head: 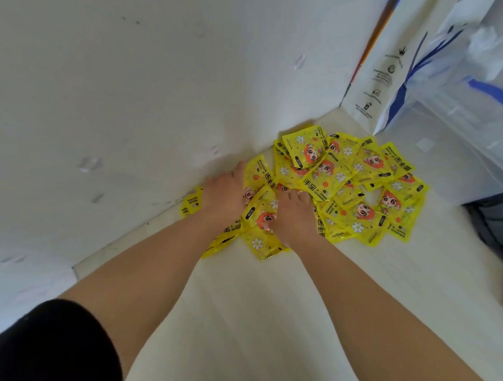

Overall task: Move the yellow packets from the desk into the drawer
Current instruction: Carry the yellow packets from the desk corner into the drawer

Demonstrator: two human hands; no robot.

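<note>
A heap of several yellow packets, printed with a red-haired cartoon figure and white flowers, lies on the pale desk against the white wall. My left hand rests flat on the left end of the heap, next to the wall. My right hand presses down on packets near the middle. A few packets are bunched up between the two hands. One packet pokes out to the left of my left hand. No drawer is in view.
A white paper bag with black print leans in the back corner. A clear plastic storage box with blue handles stands at the right. A dark object sits at the right edge.
</note>
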